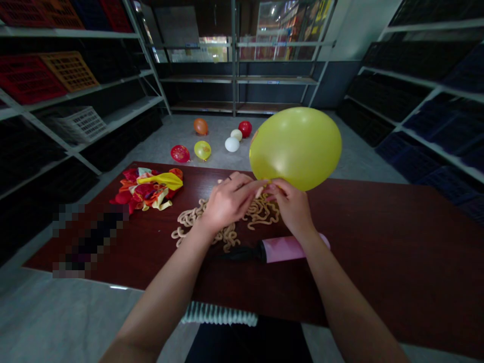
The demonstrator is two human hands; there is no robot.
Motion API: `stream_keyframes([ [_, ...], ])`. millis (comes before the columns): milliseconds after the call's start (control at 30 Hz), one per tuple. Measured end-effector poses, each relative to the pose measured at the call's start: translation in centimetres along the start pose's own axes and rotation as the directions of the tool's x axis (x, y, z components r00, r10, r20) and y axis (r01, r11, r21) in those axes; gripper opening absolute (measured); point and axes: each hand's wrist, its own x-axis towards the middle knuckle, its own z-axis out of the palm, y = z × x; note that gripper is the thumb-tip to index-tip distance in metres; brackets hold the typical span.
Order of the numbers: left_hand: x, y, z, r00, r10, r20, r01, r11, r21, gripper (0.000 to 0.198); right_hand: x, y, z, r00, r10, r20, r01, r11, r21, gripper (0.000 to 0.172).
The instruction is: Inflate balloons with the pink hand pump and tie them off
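Note:
A large inflated yellow balloon [297, 146] rises just beyond my hands, its neck end pointing down toward my fingers. My right hand [293, 204] pinches the balloon's neck. Close against it, my left hand [230, 199] has its fingers closed at the same neck, with what looks like a bit of tan cord between them; the fingertips partly cover it. Beneath both hands lie loose tan cords [262, 212] in curly heaps. A pink hand pump [283, 249] with a black nozzle rests on the table under my right forearm.
Deflated balloons [149, 189] are piled on the left of the dark wooden table [378, 242]. Several small inflated balloons, including an orange balloon [200, 126], sit on the floor beyond. Shelves with crates [81, 123] stand left and right; a blurred-out patch covers the table's left front.

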Motion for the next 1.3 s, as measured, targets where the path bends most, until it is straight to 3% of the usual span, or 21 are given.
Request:
stream_keyframes([
  [67,0.0,1.2,-0.5,0.983,0.165,0.085,-0.169,0.985,0.042,0.037,-0.1,0.0,0.1,0.999,-0.041,0.011,0.041,0.998,-0.042,0.024],
  [167,-0.2,2.0,-0.2,0.974,0.224,0.035,-0.226,0.973,0.050,0.029,-0.2,-0.3,0.0,0.988,-0.106,0.115,0.111,0.993,-0.044,0.025],
  [267,-0.3,1.6,0.3,0.988,0.145,-0.044,-0.147,0.989,-0.033,0.015,-0.4,-0.7,0.0,0.970,-0.126,0.207,0.146,0.986,-0.084,0.026],
  [433,-0.2,0.9,0.3,0.989,-0.015,-0.150,-0.023,0.969,-0.246,0.014,-0.6,-0.9,0.3,0.962,-0.164,0.216,0.200,0.967,-0.158,0.027],
  [567,0.1,0.9,0.4,0.974,-0.088,-0.208,0.005,0.929,-0.369,0.010,-0.6,-1.0,0.4,0.960,-0.197,0.199,0.209,0.977,-0.042,0.031],
  [700,0.2,0.4,0.4,0.979,-0.078,-0.190,-0.012,0.902,-0.432,0.009,-0.4,-1.2,0.4,0.961,-0.189,0.204,0.172,0.980,0.097,0.033],
  [1000,0.6,-0.1,-0.2,0.992,0.026,-0.123,-0.070,0.930,-0.362,0.046,0.1,-1.1,-0.8,0.969,-0.114,0.220,0.027,0.931,0.364,0.027],
  [1167,0.5,0.4,-0.3,0.980,0.101,-0.171,-0.147,0.949,-0.278,0.036,-0.2,-1.6,-1.1,0.951,-0.107,0.289,-0.026,0.907,0.420,0.023],
  [1300,0.3,1.1,-0.1,0.961,0.139,-0.239,-0.198,0.949,-0.246,0.028,-0.4,-1.9,-0.9,0.967,-0.117,0.228,0.007,0.901,0.433,0.022],
])
